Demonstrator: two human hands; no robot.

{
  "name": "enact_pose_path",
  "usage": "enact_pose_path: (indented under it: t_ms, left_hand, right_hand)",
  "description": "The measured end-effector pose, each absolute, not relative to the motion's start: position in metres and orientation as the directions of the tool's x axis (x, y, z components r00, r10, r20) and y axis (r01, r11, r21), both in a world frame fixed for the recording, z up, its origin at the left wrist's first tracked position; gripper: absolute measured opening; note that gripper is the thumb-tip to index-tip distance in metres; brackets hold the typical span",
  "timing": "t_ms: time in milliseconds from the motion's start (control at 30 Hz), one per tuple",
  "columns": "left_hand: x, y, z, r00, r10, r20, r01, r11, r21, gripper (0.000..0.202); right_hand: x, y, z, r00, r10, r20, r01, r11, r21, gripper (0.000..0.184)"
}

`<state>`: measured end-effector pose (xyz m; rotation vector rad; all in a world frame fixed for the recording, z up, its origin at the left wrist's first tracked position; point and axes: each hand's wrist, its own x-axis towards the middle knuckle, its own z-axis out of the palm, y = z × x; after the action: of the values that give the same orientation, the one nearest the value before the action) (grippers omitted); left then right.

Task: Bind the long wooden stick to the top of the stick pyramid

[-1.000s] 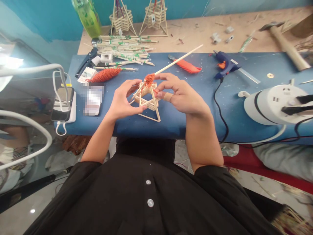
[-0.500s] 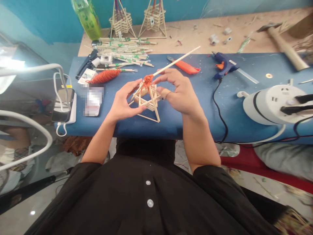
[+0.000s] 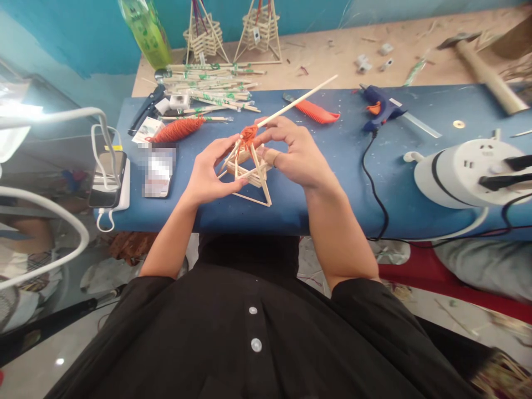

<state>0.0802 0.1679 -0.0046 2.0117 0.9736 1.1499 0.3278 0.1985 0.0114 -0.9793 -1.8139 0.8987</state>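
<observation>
A small pyramid frame of thin wooden sticks (image 3: 266,191) stands on the blue work surface, its top wrapped in orange yarn (image 3: 249,134). Strands of the yarn hang down inside, over a stacked-stick basket. One long stick (image 3: 301,100) slants up and right from the wrapped top. My left hand (image 3: 211,172) grips the frame's left side, thumb low at the front and fingers near the top. My right hand (image 3: 293,149) is closed at the upper right side, its index finger by the yarn wrap and its thumb among the sticks just below. Its exact fingertip contact is partly hidden.
Behind lie paper-wrapped sticks (image 3: 208,83), an orange yarn bundle (image 3: 177,131) and an orange-handled cutter (image 3: 316,111). A blue glue gun (image 3: 379,108), a hammer (image 3: 486,75) and a white power strip (image 3: 461,173) are right. Two finished-looking stick pyramids (image 3: 256,33) stand at the back.
My right thumb has moved left, inward against the frame, and my right hand has closed a little. My left hand keeps its grip. The view has shifted slightly.
</observation>
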Motion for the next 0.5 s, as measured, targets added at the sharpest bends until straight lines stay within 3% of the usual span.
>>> enact_pose_path:
  t_ms: [233,500]
  left_hand:
    - [0.08,0.168,-0.006,0.331,0.85,0.409,0.313,-0.508,0.802,0.078]
    - [0.079,0.169,-0.017,0.322,0.822,0.471,0.254,-0.554,0.793,0.08]
  right_hand:
    - [0.333,0.2,0.01,-0.311,0.89,0.334,0.267,0.419,-0.867,0.014]
    - [0.339,0.178,0.003,-0.241,0.862,0.446,0.286,0.503,-0.816,0.012]
